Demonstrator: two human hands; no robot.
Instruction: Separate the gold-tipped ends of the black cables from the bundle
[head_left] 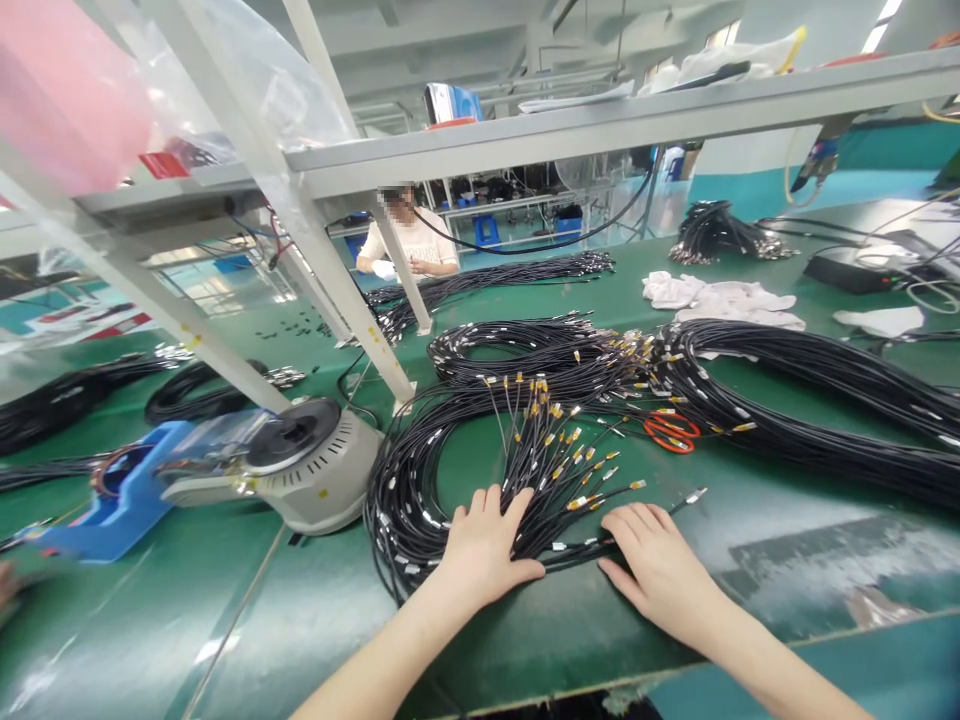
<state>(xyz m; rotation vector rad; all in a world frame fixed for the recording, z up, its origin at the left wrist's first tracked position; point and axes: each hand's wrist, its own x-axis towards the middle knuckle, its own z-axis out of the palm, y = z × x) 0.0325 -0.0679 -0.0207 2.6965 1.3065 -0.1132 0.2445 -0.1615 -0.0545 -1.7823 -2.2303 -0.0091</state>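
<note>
A coiled bundle of black cables [401,480] lies on the green bench before me, its many ends fanned out with yellow and white tags. Across the near side of this coil rests my left hand [484,550], fingers spread and thumb pointing right. Just to the right, my right hand [656,565] curves its fingers and thumb around a few black cables [577,552] drawn out from the bundle. Past its knuckles sticks out a cable end with a silvery connector [696,496]. The exact grip under the right palm is hidden.
Left of the coil stands a grey round machine [322,470] beside a blue bin [124,510]. More cable bundles [817,400] lie right and behind, near orange-red loops [671,432] and white gloves [720,300]. Shelf posts [360,300] rise behind; a person [420,240] sits across.
</note>
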